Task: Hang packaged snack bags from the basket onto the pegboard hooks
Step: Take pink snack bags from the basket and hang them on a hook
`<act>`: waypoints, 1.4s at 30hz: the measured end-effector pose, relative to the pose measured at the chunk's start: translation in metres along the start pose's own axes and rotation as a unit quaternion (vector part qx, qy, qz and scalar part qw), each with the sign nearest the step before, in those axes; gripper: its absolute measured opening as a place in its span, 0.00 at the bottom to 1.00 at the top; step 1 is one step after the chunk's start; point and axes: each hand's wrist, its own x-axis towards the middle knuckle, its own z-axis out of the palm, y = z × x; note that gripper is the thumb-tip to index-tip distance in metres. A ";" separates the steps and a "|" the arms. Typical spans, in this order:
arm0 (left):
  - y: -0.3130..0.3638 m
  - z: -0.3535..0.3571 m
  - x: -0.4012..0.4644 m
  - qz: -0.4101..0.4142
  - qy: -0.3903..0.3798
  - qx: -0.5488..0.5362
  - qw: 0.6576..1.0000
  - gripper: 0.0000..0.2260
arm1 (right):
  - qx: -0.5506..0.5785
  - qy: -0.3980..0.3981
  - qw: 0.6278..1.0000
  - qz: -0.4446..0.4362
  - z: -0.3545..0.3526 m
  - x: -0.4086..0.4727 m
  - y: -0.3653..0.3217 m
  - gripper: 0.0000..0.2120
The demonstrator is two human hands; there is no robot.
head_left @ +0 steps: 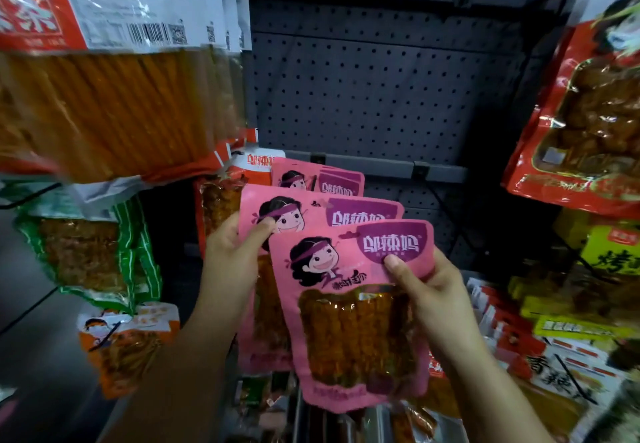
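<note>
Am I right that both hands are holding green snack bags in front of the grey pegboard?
Not quite: the head view shows the left hand and right hand holding pink snack bags, not green. They are indeed in front of the grey pegboard.

Both hands up mid-frame, each pinching a pack

Left hand (pixel 235 245) comes in from the lower left, forearm angled up, thumb pressed on the front of a pink bag (pixel 311 210). Right hand (pixel 429 287) reaches from the lower right, thumb on top, fingers curled behind the front pink bag (pixel 349 304).
</note>
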 end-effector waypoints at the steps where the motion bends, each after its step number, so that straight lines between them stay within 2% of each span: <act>1: -0.001 -0.001 -0.002 -0.013 0.001 -0.002 1.000 0.08 | 0.008 0.007 1.000 0.003 0.001 0.000 0.000 0.07; 3: -0.001 -0.002 -0.006 -0.023 0.007 -0.002 1.000 0.05 | 0.018 0.011 1.000 0.013 0.004 -0.001 0.002 0.09; 13: 0.008 -0.002 -0.007 0.035 0.089 0.060 0.994 0.10 | -0.018 -0.018 1.000 -0.009 0.011 0.002 0.003 0.05; 16: 0.006 -0.005 -0.004 0.023 0.089 0.065 0.994 0.09 | -0.020 -0.023 1.000 0.002 0.012 0.004 0.004 0.05; 20: -0.005 -0.014 -0.013 0.004 0.100 0.073 0.992 0.14 | -0.007 -0.047 0.998 0.033 0.014 -0.002 0.014 0.04; 23: -0.013 -0.018 -0.018 -0.001 0.108 0.086 0.990 0.08 | -0.004 -0.050 0.998 0.044 0.017 -0.007 0.021 0.05; 26: -0.012 -0.016 -0.016 0.005 0.105 0.094 0.990 0.06 | 0.004 -0.044 0.998 0.036 0.016 -0.007 0.022 0.05; 38: -0.026 -0.019 0.005 -0.006 0.075 0.116 0.990 0.13 | -0.021 -0.022 0.998 0.059 0.021 0.009 0.035 0.04; 42: -0.035 -0.022 0.026 0.013 0.042 0.145 0.988 0.04 | -0.030 0.002 0.996 0.079 0.026 0.022 0.042 0.03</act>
